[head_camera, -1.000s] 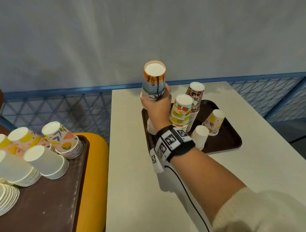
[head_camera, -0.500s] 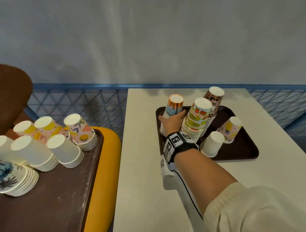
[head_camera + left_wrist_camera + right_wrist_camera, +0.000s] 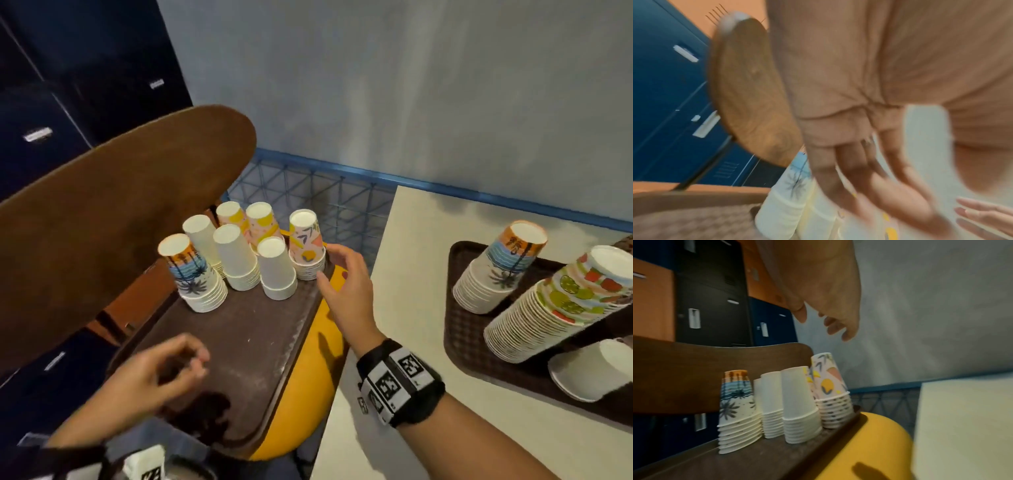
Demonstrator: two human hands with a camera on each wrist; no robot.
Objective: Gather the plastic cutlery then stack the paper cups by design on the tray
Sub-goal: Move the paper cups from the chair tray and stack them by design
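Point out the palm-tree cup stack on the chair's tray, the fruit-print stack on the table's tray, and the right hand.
palm-tree cup stack (image 3: 195, 274): head view, side of the top cup.
fruit-print stack (image 3: 561, 308): head view, its patterned side.
right hand (image 3: 346, 287): head view, back of the hand.

Wall: plain pale grey-blue wall (image 3: 411, 85), unevenly lit.
Lockers: dark blue lockers (image 3: 51, 68) at left, orange panels among them in the wrist views.
Chair: brown wooden backrest (image 3: 120, 212), yellow seat (image 3: 308, 394).
Table: cream table (image 3: 394, 342) beside the chair.
Railing: blue mesh railing (image 3: 325, 192) along the wall.
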